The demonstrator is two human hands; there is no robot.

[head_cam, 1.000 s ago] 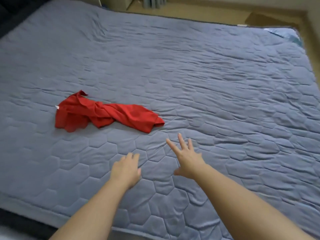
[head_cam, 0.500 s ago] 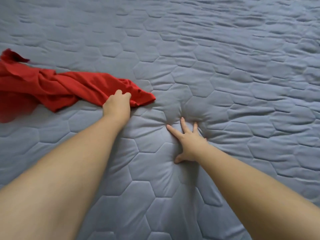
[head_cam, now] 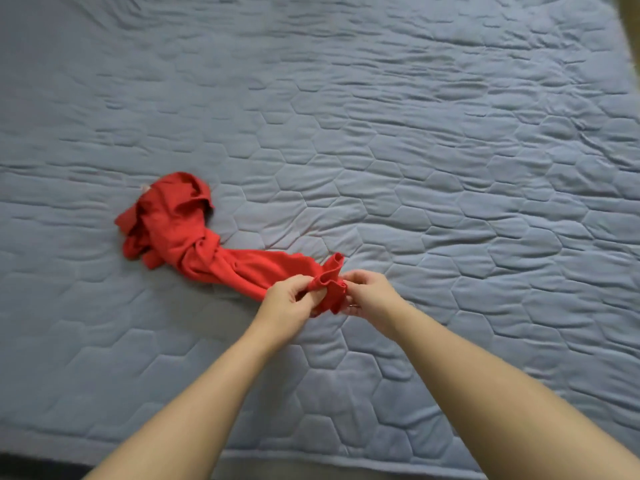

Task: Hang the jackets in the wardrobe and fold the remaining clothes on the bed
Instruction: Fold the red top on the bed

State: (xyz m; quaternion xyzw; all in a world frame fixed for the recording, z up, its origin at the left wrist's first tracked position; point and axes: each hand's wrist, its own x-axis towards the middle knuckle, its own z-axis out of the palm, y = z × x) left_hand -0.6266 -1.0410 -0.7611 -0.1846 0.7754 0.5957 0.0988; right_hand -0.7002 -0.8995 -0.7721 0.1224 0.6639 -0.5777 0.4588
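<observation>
A red garment (head_cam: pixel 194 244) lies twisted and bunched on the blue-grey quilted bed cover (head_cam: pixel 415 150), its crumpled bulk to the left and a narrow end stretched toward me. My left hand (head_cam: pixel 289 303) grips that near end from the left. My right hand (head_cam: pixel 370 297) pinches the same end from the right, a ring showing on one finger. Both hands meet at the bunched hem, raised slightly above the cover.
The quilted cover fills nearly the whole view, wrinkled across its far half. Its near edge (head_cam: pixel 311 460) runs along the bottom, with dark floor at the lower left corner. A strip of tan floor shows at the top right.
My left hand pulled the red garment's end toward me and rightward. My right hand lifted off the cover and took hold of the same end. The view drew back from the bed.
</observation>
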